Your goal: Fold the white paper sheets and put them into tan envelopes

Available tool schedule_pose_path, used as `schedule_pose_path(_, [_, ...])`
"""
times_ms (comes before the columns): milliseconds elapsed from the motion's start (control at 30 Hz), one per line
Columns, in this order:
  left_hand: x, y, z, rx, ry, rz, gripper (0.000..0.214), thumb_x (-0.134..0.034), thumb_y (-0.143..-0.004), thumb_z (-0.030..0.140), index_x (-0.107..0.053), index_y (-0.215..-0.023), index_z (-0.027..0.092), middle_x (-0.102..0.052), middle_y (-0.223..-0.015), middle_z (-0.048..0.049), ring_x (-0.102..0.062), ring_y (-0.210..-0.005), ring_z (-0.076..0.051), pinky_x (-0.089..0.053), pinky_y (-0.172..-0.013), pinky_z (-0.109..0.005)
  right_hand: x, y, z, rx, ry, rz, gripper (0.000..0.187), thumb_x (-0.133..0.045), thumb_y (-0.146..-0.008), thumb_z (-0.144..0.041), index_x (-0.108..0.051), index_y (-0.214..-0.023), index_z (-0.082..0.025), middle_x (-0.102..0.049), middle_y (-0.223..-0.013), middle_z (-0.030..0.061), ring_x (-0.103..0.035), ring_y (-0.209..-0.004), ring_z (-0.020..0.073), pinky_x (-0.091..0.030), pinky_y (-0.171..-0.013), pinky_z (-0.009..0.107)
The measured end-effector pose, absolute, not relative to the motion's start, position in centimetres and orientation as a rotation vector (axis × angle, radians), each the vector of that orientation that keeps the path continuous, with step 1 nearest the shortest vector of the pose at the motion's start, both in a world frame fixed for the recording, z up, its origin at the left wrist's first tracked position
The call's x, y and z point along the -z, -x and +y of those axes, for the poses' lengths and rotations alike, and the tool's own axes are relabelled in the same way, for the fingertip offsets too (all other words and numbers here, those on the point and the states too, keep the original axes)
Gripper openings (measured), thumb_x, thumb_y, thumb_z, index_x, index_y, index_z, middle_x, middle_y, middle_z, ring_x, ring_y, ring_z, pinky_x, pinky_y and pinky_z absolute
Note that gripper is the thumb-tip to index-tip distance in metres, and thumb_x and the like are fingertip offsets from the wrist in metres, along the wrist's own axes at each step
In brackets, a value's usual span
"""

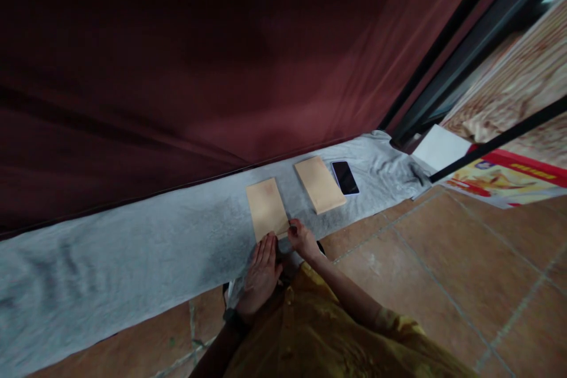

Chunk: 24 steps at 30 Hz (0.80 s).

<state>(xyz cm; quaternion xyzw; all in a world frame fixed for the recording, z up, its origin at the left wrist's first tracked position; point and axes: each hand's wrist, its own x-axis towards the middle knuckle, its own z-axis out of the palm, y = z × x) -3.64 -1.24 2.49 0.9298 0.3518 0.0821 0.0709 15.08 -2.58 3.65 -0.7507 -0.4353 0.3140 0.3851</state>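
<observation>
Two tan rectangular envelopes lie on a long grey cloth spread over the floor. My left hand rests flat with fingers stretched out at the near edge of the nearer envelope. My right hand is closed in a pinch at that envelope's near right corner; what its fingertips hold is too small to make out. The second envelope lies farther right, apart from both hands. A dark phone lies face up beside the second envelope.
A dark red curtain hangs behind the cloth. Brown floor tiles extend to the right. A white sheet and a colourful printed poster lie at the right, crossed by a black bar. A yellow garment covers my lap.
</observation>
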Motion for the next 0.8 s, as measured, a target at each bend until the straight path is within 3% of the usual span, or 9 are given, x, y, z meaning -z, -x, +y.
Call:
schedule_pose_path(100, [-2.0, 3.8, -1.3, -0.257, -2.849, 1.066, 0.072, -0.046, -0.096, 0.027, -0.023, -0.161, 0.008, -0.035, -0.164, -0.0178, -0.029, -0.154, -0.028, -0.031, -0.124, -0.047, -4.5, -14.8, -4.2, -0.654, 1.964, -1.324, 0.035, -0.047, -0.099, -0.02, -0.061, -0.129, -0.011, -0.071, -0.112, 0.0179, -0.067, -0.105, 0.0275, -0.053, -0.094, 0.041])
schedule_pose_path(200, [-1.2, 3.8, -1.3, -0.258, -2.887, 1.061, 0.072, -0.041, -0.094, 0.018, -0.018, -0.162, 0.007, -0.037, -0.163, -0.0183, -0.031, -0.153, -0.027, -0.031, -0.124, -0.046, -4.9, -13.6, -5.5, -0.558, 1.852, -1.677, 0.037, -0.049, -0.101, -0.022, -0.06, -0.136, -0.018, -0.065, -0.133, 0.0136, -0.058, -0.127, 0.025, -0.047, -0.109, 0.042])
schedule_pose_path(300, [-0.7, 4.0, -1.2, -0.245, -2.914, 1.1, 0.077, -0.035, -0.09, 0.007, -0.012, -0.163, 0.008, -0.039, -0.162, -0.0181, -0.034, -0.152, -0.025, -0.031, -0.124, -0.044, -4.4, -12.2, -6.3, -0.393, 1.739, -1.993, 0.053, -0.047, -0.105, -0.03, -0.04, -0.155, -0.016, -0.052, -0.153, 0.0126, -0.043, -0.144, 0.0238, -0.036, -0.122, 0.046])
schedule_pose_path(500, [-1.2, 4.6, -1.1, -0.315, -2.94, 1.054, 0.077, -0.04, -0.095, 0.018, -0.005, -0.163, 0.01, -0.034, -0.165, -0.0177, -0.033, -0.152, -0.028, -0.034, -0.122, -0.046, -2.9, -12.2, -7.4, -0.26, 1.762, -2.019, 0.059, -0.045, -0.106, -0.039, -0.034, -0.158, -0.013, -0.044, -0.159, 0.0128, -0.037, -0.149, 0.0239, -0.03, -0.125, 0.046])
schedule_pose_path(667, [-0.8, 5.7, -0.7, -0.443, -2.947, 1.088, 0.077, -0.043, -0.101, 0.04, -0.008, -0.164, 0.01, -0.039, -0.162, -0.02, -0.038, -0.149, -0.032, -0.041, -0.116, -0.048, -2.4, -13.4, -7.7, -0.199, 1.837, -1.992, 0.054, -0.047, -0.105, -0.035, -0.039, -0.156, -0.016, -0.045, -0.159, 0.012, -0.041, -0.147, 0.0244, -0.033, -0.122, 0.047])
schedule_pose_path(800, [-0.4, 6.7, -0.5, -0.457, -2.962, 1.112, 0.075, -0.038, -0.102, 0.044, -0.015, -0.162, 0.006, -0.044, -0.158, -0.0234, -0.041, -0.147, -0.033, -0.041, -0.115, -0.05, -2.7, -14.1, -7.8, -0.179, 1.886, -1.968, 0.055, -0.046, -0.106, -0.035, -0.039, -0.156, -0.015, -0.044, -0.16, 0.0112, -0.043, -0.146, 0.0245, -0.033, -0.122, 0.046])
